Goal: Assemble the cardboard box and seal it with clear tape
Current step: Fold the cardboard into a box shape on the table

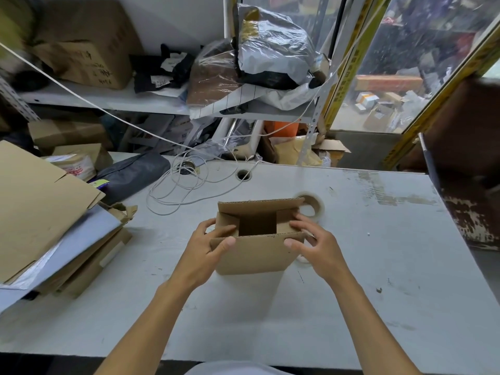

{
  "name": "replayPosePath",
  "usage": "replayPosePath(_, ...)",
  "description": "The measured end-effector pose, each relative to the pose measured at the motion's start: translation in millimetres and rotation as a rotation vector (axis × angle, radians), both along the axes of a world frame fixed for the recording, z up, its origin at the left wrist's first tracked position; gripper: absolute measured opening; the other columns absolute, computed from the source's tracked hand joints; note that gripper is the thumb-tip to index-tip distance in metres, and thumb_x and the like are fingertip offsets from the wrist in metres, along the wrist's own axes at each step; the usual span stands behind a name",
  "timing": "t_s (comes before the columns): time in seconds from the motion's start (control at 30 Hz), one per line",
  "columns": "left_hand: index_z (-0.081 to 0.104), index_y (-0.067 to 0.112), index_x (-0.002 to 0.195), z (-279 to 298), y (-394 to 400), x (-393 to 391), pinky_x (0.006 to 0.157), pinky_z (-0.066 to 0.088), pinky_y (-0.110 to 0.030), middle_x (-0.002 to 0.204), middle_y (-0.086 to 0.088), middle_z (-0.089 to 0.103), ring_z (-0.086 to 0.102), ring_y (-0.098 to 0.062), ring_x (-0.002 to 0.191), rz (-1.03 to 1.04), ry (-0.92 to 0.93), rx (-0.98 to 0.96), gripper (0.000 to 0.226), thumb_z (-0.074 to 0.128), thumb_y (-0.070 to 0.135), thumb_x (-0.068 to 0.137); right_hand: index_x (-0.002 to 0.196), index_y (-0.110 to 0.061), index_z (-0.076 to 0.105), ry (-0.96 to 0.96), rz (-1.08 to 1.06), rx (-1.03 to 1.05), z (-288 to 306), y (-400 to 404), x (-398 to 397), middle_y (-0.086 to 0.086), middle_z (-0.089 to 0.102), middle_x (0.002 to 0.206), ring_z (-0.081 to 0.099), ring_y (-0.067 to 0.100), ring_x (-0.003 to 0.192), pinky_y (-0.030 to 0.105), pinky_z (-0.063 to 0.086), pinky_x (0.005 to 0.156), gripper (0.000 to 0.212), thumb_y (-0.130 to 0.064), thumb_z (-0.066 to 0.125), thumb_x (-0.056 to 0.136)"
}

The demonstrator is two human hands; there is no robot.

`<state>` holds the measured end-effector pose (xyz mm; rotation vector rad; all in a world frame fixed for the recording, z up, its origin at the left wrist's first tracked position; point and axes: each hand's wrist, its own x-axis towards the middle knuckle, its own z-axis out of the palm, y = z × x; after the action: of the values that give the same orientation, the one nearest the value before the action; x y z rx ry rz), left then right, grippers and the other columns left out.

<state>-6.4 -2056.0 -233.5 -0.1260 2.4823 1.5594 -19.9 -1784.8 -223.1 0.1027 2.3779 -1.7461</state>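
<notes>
A small brown cardboard box [257, 255] stands on the white table [365, 266], its top open and its long flaps upright. My left hand [213, 246] grips the box's left side, thumb on the near flap and fingers pressing the left side flap inward. My right hand [311, 239] holds the right side, with fingers on the right side flap and thumb on the near flap. A roll of clear tape [311, 205] lies flat on the table just behind the box's right corner, partly hidden by it.
Flattened cardboard sheets [40, 207] are stacked at the table's left. A coiled white cable [186, 185] lies behind the box near a cable hole [243, 175]. Shelves with boxes and plastic bags [270, 50] stand behind. A dark rusty panel [470, 207] borders the right edge.
</notes>
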Motion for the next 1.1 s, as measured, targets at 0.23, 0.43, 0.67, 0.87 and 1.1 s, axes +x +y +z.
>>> replayPosePath(0.23, 0.030, 0.035, 0.132, 1.7, 7.4, -12.0, 0.110, 0.040, -0.047, 0.149, 0.005, 0.022, 0.037, -0.023, 0.133, 0.086, 0.108, -0.099, 0.079, 0.082, 0.043, 0.073, 0.140, -0.039, 0.045, 0.033, 0.022, 0.016, -4.4, -2.1, -12.1, -0.020, 0.058, 0.127, 0.055, 0.002, 0.120, 0.021, 0.046, 0.102, 0.078, -0.012, 0.082, 0.078)
replayPosePath(0.43, 0.041, 0.058, 0.123, 9.8, 2.2, -19.2, 0.112, 0.026, -0.032, 0.160, 0.003, 0.013, 0.021, -0.003, 0.139, -0.058, 0.170, -0.076, 0.069, 0.079, 0.019, 0.081, 0.152, -0.039, 0.027, -0.045, 0.069, 0.049, -4.3, -2.7, -22.6, -0.007, 0.037, 0.127, 0.048, 0.012, 0.116, 0.030, 0.048, 0.098, 0.094, -0.013, 0.081, 0.079)
replayPosePath(0.67, 0.070, 0.033, 0.112, -1.2, 20.3, -4.9, 0.101, 0.032, -0.017, 0.154, 0.013, 0.025, 0.033, -0.003, 0.132, 0.082, 0.166, -0.031, 0.044, 0.087, 0.025, 0.071, 0.143, -0.034, 0.046, 0.024, 0.184, 0.149, -16.5, -4.9, -17.4, -0.020, 0.016, 0.157, 0.024, 0.003, 0.141, 0.028, 0.032, 0.113, 0.051, -0.024, 0.063, 0.096)
replayPosePath(0.87, 0.071, 0.039, 0.115, -2.5, 40.0, -6.9, 0.103, 0.026, -0.011, 0.160, 0.016, 0.007, 0.019, 0.015, 0.133, 0.084, 0.154, -0.052, 0.063, 0.094, 0.034, 0.057, 0.148, -0.046, 0.031, 0.006, 0.275, 0.168, -19.7, -3.1, -13.6, -0.031, -0.007, 0.159, -0.003, -0.017, 0.142, 0.019, 0.010, 0.115, 0.050, -0.034, 0.048, 0.103)
replayPosePath(1.1, 0.072, 0.038, 0.114, -0.2, 40.9, -10.3, 0.094, 0.021, 0.001, 0.158, 0.015, 0.016, 0.020, 0.023, 0.128, 0.077, 0.138, -0.072, 0.056, 0.091, 0.026, 0.062, 0.138, -0.028, 0.054, 0.007, -0.014, 0.109, -34.3, 37.4, -38.5, -0.008, 0.057, 0.137, 0.051, 0.006, 0.127, 0.016, 0.042, 0.101, 0.041, -0.014, 0.052, 0.100)
